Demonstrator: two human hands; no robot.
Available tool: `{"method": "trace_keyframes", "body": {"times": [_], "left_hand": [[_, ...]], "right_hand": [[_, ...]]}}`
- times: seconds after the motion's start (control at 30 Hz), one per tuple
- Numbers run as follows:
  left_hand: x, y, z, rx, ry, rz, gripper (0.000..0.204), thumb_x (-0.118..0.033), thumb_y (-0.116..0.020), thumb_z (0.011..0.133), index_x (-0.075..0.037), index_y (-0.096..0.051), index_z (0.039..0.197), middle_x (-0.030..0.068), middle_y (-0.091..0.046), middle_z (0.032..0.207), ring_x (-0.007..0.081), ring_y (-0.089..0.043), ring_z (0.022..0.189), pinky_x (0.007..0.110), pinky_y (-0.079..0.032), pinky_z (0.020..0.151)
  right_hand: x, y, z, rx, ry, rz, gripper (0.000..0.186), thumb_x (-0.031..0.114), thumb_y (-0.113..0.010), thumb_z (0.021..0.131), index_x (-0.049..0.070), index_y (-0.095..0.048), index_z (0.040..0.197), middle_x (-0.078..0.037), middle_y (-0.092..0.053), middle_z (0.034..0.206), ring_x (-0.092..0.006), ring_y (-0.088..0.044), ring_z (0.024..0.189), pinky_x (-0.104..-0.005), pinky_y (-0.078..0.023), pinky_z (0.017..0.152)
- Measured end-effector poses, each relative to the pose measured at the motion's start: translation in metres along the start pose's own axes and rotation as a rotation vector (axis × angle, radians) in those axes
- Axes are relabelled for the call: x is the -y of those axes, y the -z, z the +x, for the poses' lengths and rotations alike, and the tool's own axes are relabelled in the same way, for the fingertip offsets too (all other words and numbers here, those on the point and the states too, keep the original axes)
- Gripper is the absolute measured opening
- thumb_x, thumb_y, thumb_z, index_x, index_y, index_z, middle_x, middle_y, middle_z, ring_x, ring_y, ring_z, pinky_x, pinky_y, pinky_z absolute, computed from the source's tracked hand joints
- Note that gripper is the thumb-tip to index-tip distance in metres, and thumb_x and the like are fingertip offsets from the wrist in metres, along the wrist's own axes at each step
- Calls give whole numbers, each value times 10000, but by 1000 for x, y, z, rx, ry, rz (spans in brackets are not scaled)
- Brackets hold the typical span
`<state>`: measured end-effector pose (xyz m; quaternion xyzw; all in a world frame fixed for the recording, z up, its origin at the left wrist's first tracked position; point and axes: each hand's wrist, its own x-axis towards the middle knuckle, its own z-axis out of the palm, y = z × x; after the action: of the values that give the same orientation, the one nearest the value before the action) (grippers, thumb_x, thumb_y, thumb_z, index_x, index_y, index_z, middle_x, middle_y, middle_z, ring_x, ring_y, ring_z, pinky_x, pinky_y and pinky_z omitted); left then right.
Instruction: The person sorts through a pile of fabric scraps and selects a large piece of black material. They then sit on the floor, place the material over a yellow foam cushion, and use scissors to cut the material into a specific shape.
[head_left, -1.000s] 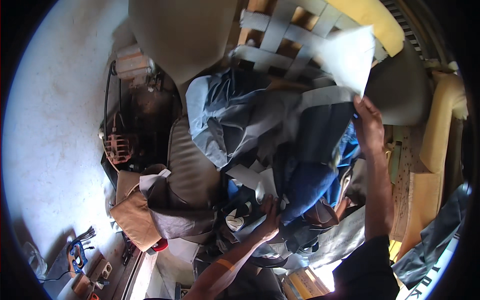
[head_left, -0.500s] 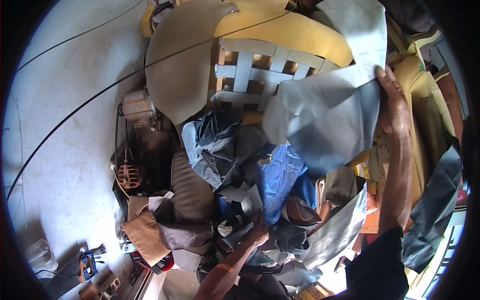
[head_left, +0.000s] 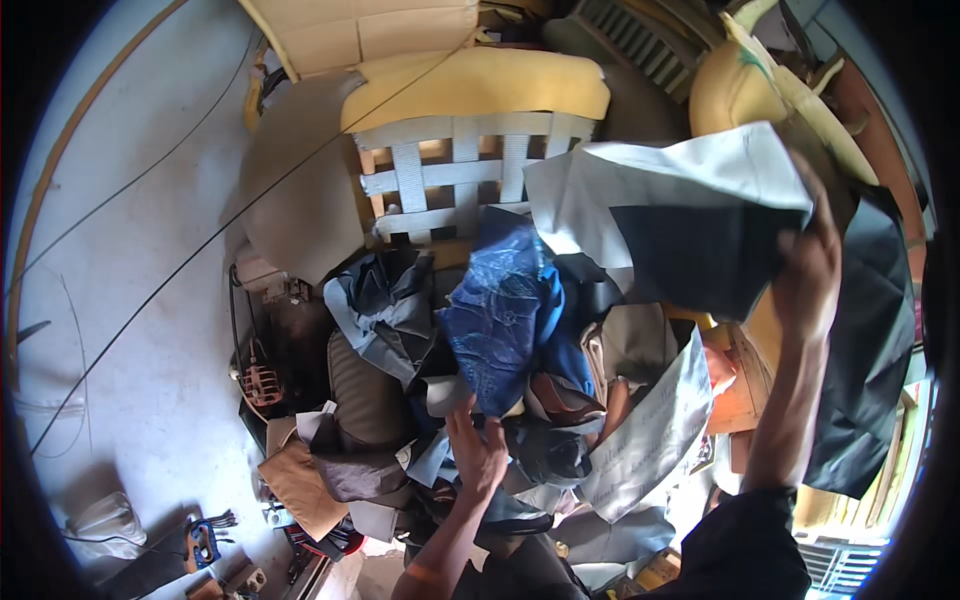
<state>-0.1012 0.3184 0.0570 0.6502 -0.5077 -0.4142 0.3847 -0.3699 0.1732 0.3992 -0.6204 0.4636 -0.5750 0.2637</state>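
Observation:
My right hand [head_left: 808, 262] is closed on a sheet of upholstery material [head_left: 570, 205], pale on one face and black on the other, held up at the right. Its left part hangs over the scrap pile. My left hand [head_left: 478, 450] rests at the middle of the pile, fingers stretched and thumb apart. Its fingertips touch the lower end of a shiny blue patterned fabric piece [head_left: 495, 310] and a small grey scrap [head_left: 443, 394]. A black and grey crumpled piece [head_left: 385, 310] lies left of the blue one.
Behind the pile stands a seat frame with woven grey webbing [head_left: 463, 175] and yellow foam [head_left: 480, 90]. A pale printed sheet [head_left: 650, 430] and brown scraps [head_left: 305, 490] lie nearer. Black material [head_left: 865, 350] hangs at right; a thin cable [head_left: 210, 225] crosses the left wall.
My right hand has come lower and nearer with the sheet, which has swung to show its black face. My left hand's fingers have opened and reach up toward the blue fabric. The view has shifted.

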Motion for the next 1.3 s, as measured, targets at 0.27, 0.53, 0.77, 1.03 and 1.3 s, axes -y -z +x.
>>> {"method": "trace_keyframes", "body": {"times": [0.27,0.53,0.77,1.03,1.3], "left_hand": [[-130,58,-50,392,-518,364,836,-182,-855,787,44,-359,1421,166,-477,1398,265,-519,1297,440,-459,1033],[-46,141,-106,-142,284,592,461,-398,-785,836,22,-695,1004,185,-724,874,387,-712,849,483,-536,749],[5,256,-204,-381,482,875,451,-388,-736,864,28,-738,1038,218,-744,875,415,-726,864,484,-537,753],[-40,290,-237,-728,353,685,466,-315,-677,978,59,-627,1251,153,-712,1105,207,-641,895,359,-495,853],[-155,294,-194,-1121,560,681,473,-398,-579,1019,-23,-660,1296,252,-676,1065,355,-645,907,420,-505,880]], "right_hand": [[-1,-85,-193,602,-217,108,771,3,-722,777,48,-445,1495,-209,-484,1390,-384,-491,1341,-424,-436,1107],[-173,43,-215,126,-270,-636,551,235,-757,868,10,-559,1331,-235,-587,1268,-429,-546,1194,-494,-428,1030],[-301,174,-230,59,-1104,-1210,1277,597,-816,691,179,-66,1636,-289,-150,1645,-563,-214,1463,-713,-298,1106],[-312,145,-265,27,-865,-1183,708,202,-689,776,241,-423,1431,-249,-596,1220,-465,-650,1059,-563,-556,834],[-183,-122,-244,155,-439,-304,337,216,-666,859,88,-575,1156,-197,-645,1098,-348,-657,981,-458,-541,812]]}}
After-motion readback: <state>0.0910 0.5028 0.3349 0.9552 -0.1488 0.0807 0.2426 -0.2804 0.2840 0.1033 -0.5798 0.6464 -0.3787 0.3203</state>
